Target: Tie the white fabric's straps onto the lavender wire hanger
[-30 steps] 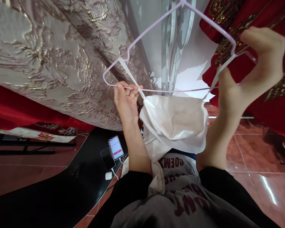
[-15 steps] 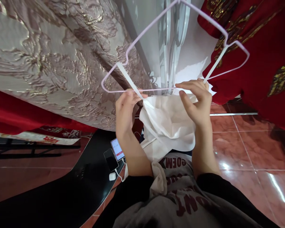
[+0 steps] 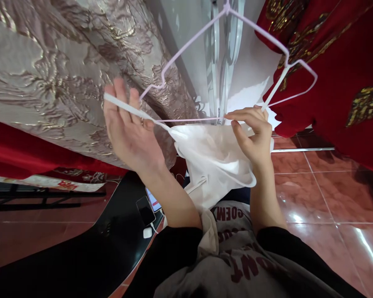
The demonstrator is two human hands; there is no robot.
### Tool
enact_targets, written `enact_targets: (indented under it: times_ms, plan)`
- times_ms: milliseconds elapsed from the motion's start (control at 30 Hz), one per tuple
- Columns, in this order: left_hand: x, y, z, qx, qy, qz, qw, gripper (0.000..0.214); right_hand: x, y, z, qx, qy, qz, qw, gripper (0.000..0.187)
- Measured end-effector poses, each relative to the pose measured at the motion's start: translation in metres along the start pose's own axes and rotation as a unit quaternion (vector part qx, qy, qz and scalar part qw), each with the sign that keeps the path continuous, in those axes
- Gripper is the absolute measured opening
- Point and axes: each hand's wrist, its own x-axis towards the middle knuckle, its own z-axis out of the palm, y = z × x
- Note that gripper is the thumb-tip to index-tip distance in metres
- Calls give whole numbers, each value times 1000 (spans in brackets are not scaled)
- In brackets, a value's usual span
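A pale pink clothes hanger [image 3: 194, 38] stretches across the upper middle, with its hook end cut off at the top. Below its bar hangs a thin white garment [image 3: 217, 145] with narrow straps. The right strap [image 3: 276, 87] loops over the hanger's right notch. The left strap [image 3: 129, 107] is off the hanger, pulled sideways and taut across the fingers of my left hand [image 3: 130, 128], which are stretched out and spread, palm showing. My right hand [image 3: 251, 130] has bent fingers over the hanger's lower bar, beside the right strap; its thumb stands slightly apart.
Embossed pinkish-gold cloth [image 3: 49, 74] hangs at left, and red garments with gold sequins [image 3: 335, 74] at right. A black curved surface [image 3: 81, 244] at lower left bears two phones, the dark one [image 3: 145, 210] in front, and a small white case [image 3: 147, 233]. Red floor tiles [image 3: 311, 194] lie at right.
The left strap has come off the hanger's left notch. My left hand has moved left and up with its fingers spreading. The hanger has shifted slightly left; my right hand has barely moved.
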Motion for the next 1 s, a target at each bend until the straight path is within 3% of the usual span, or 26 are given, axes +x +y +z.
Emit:
enact_targets:
  times_ms: [67,133,200,267,367,467,533,600,700,767,900,1000]
  plan:
    - [-2,-16,-7,33,89,18,995,42,0,2,-1,-7,1,-6,1000,21]
    - [-6,-29,-13,71,134,11,988,46,-1,2,0,-4,1,-11,1000,21]
    - [-10,-37,-14,97,104,-26,989,40,-2,0,3,9,-6,-11,1000,21]
    - [-15,-40,-9,95,33,-67,993,35,-3,-4,6,24,-14,-13,1000,21]
    - [-21,-43,4,71,-19,-85,994,30,-5,-6,12,42,-5,-13,999,20]
    - [-24,-47,11,32,-16,-78,996,31,-4,10,12,107,139,-2,984,17]
    - [-24,-50,13,2,-15,-77,997,35,-2,28,6,184,268,48,944,20]
    - [-23,-53,12,-14,-14,-78,997,38,1,46,-5,251,327,156,898,26]
    - [-21,-57,9,-18,-16,-80,996,38,6,56,-28,277,275,319,863,22]
    - [-20,-59,7,-4,-19,-86,996,39,8,47,-42,257,214,357,872,14]
    - [-18,-63,6,34,-24,-105,994,40,14,7,-61,200,105,289,930,14]
    - [-18,-65,7,11,-12,-99,995,36,27,-16,-61,193,72,206,957,15]
